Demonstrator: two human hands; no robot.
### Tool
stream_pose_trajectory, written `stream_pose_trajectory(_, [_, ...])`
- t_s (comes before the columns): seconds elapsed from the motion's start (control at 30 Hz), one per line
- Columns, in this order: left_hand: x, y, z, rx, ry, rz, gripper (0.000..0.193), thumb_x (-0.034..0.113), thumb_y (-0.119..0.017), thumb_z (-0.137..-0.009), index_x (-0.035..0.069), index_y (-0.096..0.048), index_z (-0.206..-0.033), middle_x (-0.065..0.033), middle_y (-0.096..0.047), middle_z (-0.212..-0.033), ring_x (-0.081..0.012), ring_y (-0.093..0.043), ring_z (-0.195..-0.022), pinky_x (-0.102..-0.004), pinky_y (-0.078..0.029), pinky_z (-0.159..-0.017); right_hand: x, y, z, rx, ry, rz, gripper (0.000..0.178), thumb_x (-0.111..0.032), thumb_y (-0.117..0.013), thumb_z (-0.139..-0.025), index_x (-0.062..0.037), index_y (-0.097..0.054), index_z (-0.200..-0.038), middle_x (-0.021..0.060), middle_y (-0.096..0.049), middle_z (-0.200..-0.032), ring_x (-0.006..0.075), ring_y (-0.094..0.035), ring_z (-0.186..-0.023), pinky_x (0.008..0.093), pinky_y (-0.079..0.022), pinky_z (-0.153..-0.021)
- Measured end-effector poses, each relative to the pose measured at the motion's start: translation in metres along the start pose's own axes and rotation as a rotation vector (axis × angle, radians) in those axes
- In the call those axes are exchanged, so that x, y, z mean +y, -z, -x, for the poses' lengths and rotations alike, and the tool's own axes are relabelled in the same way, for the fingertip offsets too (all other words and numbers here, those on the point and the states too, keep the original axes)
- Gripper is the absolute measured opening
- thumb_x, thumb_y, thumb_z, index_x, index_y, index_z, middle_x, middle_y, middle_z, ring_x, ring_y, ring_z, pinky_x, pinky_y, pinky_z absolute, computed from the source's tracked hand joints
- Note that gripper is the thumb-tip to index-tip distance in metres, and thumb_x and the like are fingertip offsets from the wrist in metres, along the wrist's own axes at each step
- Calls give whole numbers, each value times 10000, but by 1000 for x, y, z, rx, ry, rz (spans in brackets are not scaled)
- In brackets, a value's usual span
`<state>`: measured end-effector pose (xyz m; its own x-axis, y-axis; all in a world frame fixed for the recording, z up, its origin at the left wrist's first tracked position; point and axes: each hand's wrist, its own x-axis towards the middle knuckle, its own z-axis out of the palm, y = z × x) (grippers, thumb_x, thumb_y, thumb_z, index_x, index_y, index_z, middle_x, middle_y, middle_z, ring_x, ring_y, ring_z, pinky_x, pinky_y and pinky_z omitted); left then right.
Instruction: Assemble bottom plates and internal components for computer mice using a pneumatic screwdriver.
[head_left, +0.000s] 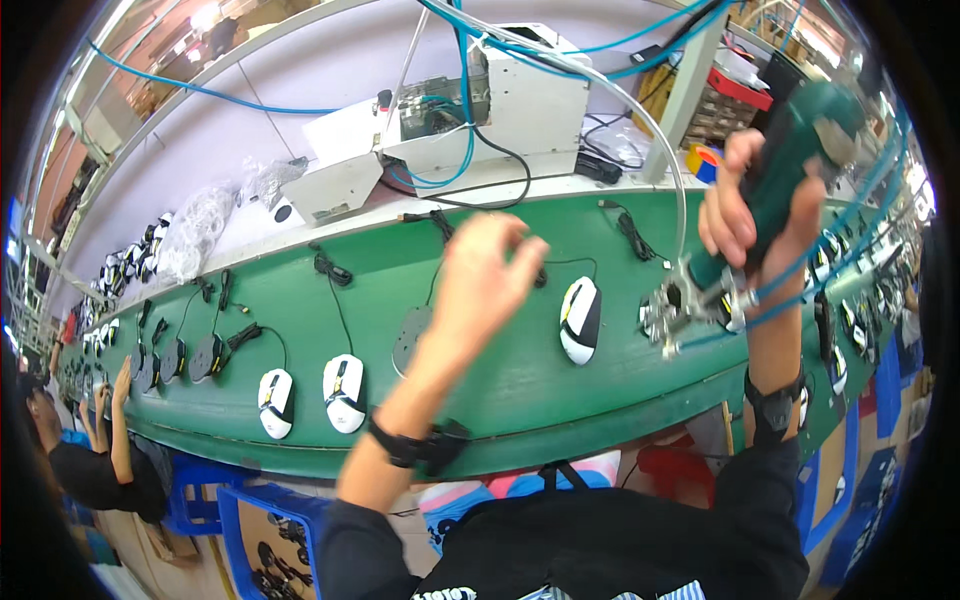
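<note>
My right hand (737, 215) is wrapped around a dark green powered screwdriver (800, 150), raised over the right of the green belt (480, 400). The tool's metal nose (685, 308) points down and left, with blue air hoses beside it. My left hand (485, 270) hovers over the belt, fingers loosely curled and thumb apart, with nothing visible in it. Under that wrist lies a dark grey mouse (408, 340), bottom up and partly hidden by my forearm. A white and black mouse (580, 320) lies to its right. Two white mice (344, 393) (276, 403) lie to its left.
A white machine (540, 105) with hoses stands behind the belt. Cable bundles (330, 268) lie along the far side. Several dark mice (206, 357) are at the left, near a co-worker (105, 470). Blue crates (265, 530) stand below; an orange and blue tape roll (703, 162) lies behind.
</note>
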<state>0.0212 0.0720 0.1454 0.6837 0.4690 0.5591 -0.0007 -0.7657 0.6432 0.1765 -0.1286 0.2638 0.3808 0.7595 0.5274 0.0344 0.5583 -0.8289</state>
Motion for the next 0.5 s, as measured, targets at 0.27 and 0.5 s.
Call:
stream_pose_trajectory(0.27, [-100, 97, -155, -317, -307, -218, 383, 14, -550, -882, 22, -578, -1264, -205, -626, -1199, -329, -597, -1138, -400, -459, -974, -8, 74, -18, -546, 4, 97, 432, -408, -692, -908, -5, -545, -954, 65, -558, -696, 195, -598, -628, 268, -515, -534])
stream_pose_trajectory(0.5, [-177, 45, -260, -200, -371, -829, 269, 3, -605, -816, -75, -629, -1073, -230, -603, -1138, -375, -531, -1174, -420, -459, -981, 83, 123, -227, -31, -170, 954, 272, -213, -663, -915, 13, -652, -1066, 12, -639, -819, 60, -582, -726, 230, -475, -649])
